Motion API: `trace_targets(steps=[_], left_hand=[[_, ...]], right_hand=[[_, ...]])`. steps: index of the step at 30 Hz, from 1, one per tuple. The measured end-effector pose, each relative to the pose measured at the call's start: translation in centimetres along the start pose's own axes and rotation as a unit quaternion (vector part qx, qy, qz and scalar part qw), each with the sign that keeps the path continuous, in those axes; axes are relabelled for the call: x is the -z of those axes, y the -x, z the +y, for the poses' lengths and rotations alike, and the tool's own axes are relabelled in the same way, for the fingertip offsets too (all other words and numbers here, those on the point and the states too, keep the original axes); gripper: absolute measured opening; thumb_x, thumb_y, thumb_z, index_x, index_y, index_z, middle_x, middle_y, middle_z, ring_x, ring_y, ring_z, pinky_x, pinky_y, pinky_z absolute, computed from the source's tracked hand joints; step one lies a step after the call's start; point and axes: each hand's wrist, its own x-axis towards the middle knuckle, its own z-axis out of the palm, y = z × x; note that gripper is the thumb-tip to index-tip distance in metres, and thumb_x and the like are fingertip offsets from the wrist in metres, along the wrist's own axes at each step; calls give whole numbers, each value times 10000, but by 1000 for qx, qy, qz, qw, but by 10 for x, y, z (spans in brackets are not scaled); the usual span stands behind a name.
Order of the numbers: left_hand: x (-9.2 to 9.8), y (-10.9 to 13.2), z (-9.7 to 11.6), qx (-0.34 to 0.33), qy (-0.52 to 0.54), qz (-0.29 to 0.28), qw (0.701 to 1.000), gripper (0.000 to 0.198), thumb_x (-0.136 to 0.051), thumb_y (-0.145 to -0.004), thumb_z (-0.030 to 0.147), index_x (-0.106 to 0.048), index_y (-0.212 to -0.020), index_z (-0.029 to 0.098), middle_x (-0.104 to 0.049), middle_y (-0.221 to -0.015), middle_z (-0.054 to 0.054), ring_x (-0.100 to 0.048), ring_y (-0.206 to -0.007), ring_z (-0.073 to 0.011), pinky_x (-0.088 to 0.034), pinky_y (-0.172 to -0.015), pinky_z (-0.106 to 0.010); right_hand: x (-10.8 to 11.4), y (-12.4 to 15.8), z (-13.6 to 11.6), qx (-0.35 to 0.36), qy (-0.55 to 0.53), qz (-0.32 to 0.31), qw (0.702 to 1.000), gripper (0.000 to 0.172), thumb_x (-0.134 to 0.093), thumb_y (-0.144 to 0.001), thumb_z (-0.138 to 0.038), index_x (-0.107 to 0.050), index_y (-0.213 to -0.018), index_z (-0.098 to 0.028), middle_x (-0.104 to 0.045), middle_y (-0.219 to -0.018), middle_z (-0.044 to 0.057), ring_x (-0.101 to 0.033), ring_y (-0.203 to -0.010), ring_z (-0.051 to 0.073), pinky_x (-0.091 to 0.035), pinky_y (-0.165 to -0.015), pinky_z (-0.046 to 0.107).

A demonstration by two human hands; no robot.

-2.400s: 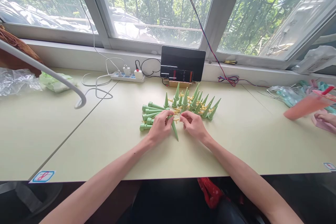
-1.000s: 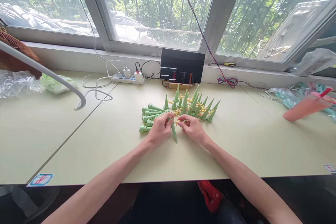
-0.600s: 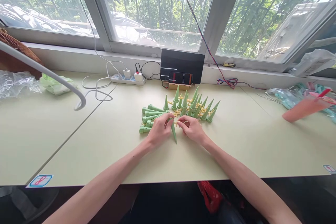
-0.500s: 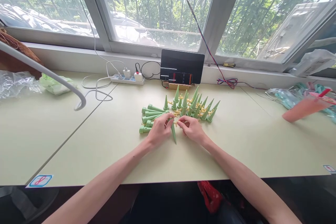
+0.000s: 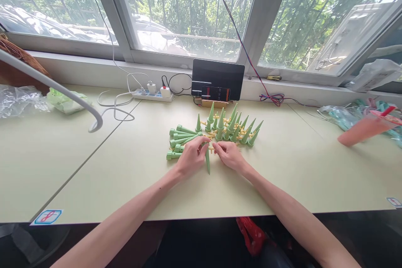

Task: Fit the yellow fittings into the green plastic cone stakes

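My left hand (image 5: 195,153) is closed around the top of a green plastic watering spike (image 5: 207,163), whose pointed end hangs down towards me. In the fingertips of my right hand (image 5: 229,154) is a small yellow valve (image 5: 211,149), held against or very near the spike's side; the fingers hide the exact contact. Left of my hands lie several green spikes (image 5: 180,136) on their sides, capped ends outward. Behind my right hand, more green spikes (image 5: 231,127) stand point up, with yellow valves (image 5: 246,134) on or among them.
A tablet (image 5: 218,73) with a phone (image 5: 216,93) before it stands at the back by the window. To its left are a power strip (image 5: 157,95) and white cables. A pink drink cup (image 5: 366,129) lies tilted at the right, by plastic bags (image 5: 342,113). A white curved arm (image 5: 63,77) crosses the left.
The held spike's tip has swung slightly left and towards me. My right hand has shifted very slightly, still pinching the yellow valve.
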Motion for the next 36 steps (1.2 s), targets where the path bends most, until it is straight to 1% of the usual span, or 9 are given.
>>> trace_targets(steps=[3,7,10,14,21,23,28,32,36], left_hand=[[-1,0,0,1,0,3,1000,138,-478,-919,197,-606,-968,192,-662,-896,-23,-515,-619,-117,-437,-565,-237],[-2,-1,-1,1,-4,13,1000,139,-479,-918,187,-608,-970,191,-666,-903,-31,-544,-653,-125,-438,-572,-235],[-2,-1,0,2,-3,13,1000,134,-483,-916,188,-609,-963,190,-668,-913,-33,-553,-663,-126,-442,-576,-234],[-2,-1,0,-1,3,8,1000,130,-486,-911,199,-608,-956,188,-664,-904,-32,-534,-646,-122,-442,-568,-237],[-2,1,-1,-1,4,0,1000,145,-472,-919,225,-607,-964,193,-653,-883,-27,-518,-619,-120,-449,-571,-252],[-2,1,-1,-5,8,2,1000,150,-470,-922,227,-607,-969,194,-654,-886,-32,-535,-637,-126,-453,-572,-253],[-2,1,-1,-1,5,3,1000,143,-473,-920,217,-609,-960,193,-662,-907,-31,-551,-667,-128,-453,-575,-245],[-1,1,0,5,6,2,1000,136,-480,-917,212,-607,-962,194,-665,-928,-30,-559,-684,-128,-455,-580,-240],[-1,0,0,3,3,8,1000,132,-484,-915,205,-608,-959,189,-665,-916,-34,-554,-669,-127,-454,-583,-241]], right_hand=[[0,1,-2,0,-8,5,1000,415,-438,-941,-491,-534,-680,-184,-475,-542,-26,-455,-439,109,-365,-464,238],[0,2,-4,-1,-35,5,999,273,-528,-899,-459,-575,-860,-192,-555,-675,-13,-494,-465,110,-381,-443,234],[-1,2,-4,9,-38,2,999,238,-555,-881,-431,-575,-879,-194,-569,-703,-6,-501,-490,114,-383,-445,232],[-1,2,-4,14,-22,6,1000,263,-540,-887,-429,-581,-800,-185,-571,-672,1,-487,-507,116,-382,-466,234],[0,2,-4,2,7,1,1000,409,-461,-927,-501,-569,-696,-181,-499,-551,-17,-460,-468,117,-353,-462,239],[0,2,-5,4,3,4,1000,420,-445,-934,-514,-580,-719,-180,-543,-591,-5,-492,-493,122,-379,-483,239],[0,2,-7,16,-10,7,1000,341,-496,-916,-496,-625,-879,-182,-631,-724,25,-568,-594,144,-444,-562,248],[-1,2,-5,34,-14,1,999,319,-504,-916,-473,-621,-871,-180,-626,-750,26,-558,-599,136,-439,-565,248],[-1,3,-4,38,-10,-8,999,305,-508,-917,-456,-625,-869,-178,-577,-680,1,-504,-530,116,-398,-505,235]])
